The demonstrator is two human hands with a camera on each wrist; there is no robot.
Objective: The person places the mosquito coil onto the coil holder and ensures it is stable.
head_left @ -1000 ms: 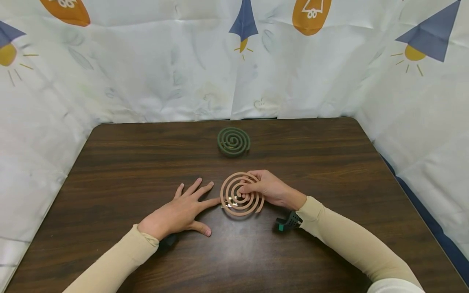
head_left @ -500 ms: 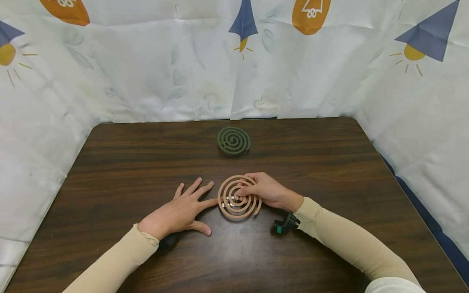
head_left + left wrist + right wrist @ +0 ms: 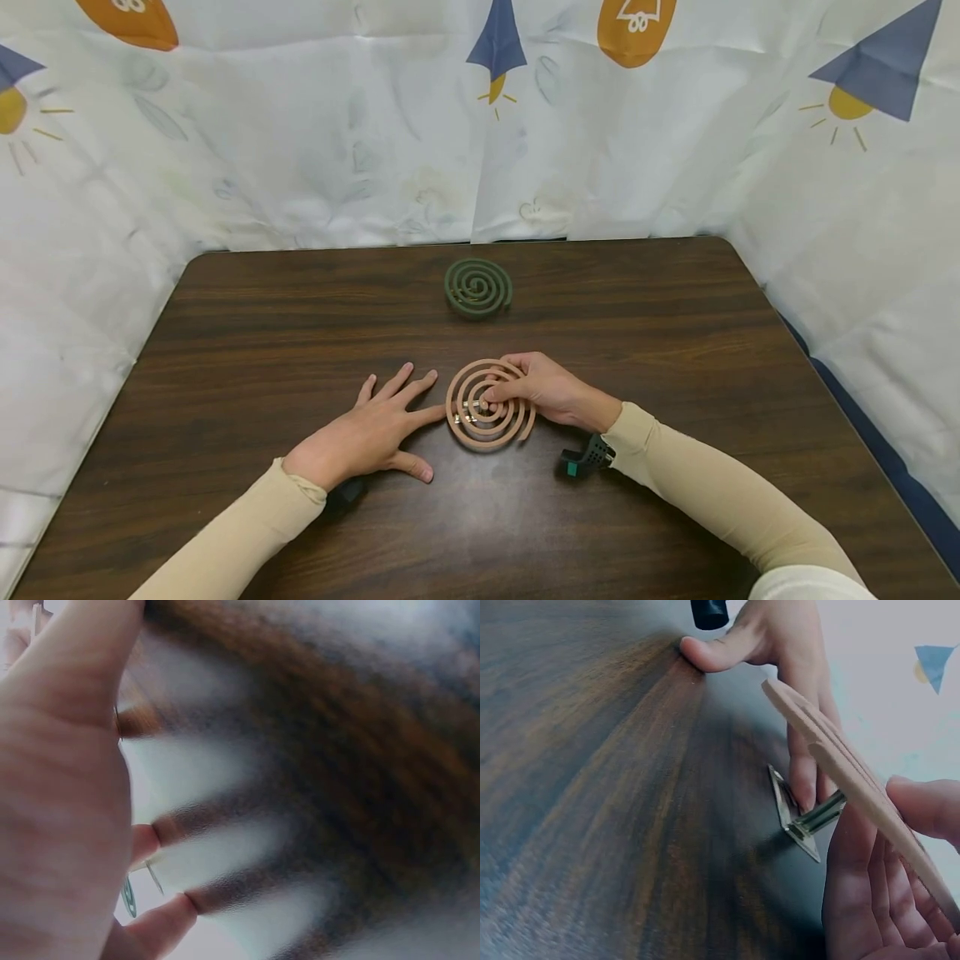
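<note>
My right hand (image 3: pixel 553 388) pinches a tan mosquito coil (image 3: pixel 870 796) near its centre, thumb on top and fingers underneath. In the right wrist view the coil is tilted, right by the upright prongs of a small metal coil stand (image 3: pixel 821 814) whose flat base lies on the table. My left hand (image 3: pixel 363 435) rests on the table with fingers spread, its index fingertip at the stand's base. From the head view, the stand glints through the coil's rings. Beyond both hands, a green mosquito coil (image 3: pixel 477 289) lies near the table's far edge.
The dark wood-grain table (image 3: pixel 300 325) has white patterned cloth (image 3: pixel 360 158) behind it and on both sides. A black wrist mount (image 3: pixel 587 458) sits under my right wrist, close above the table. Another black mount (image 3: pixel 709 613) shows by my left wrist.
Over the first half second my right hand brought the tan coil slightly left and toward me, over the stand. Since then it has stayed put. My left hand has not moved.
</note>
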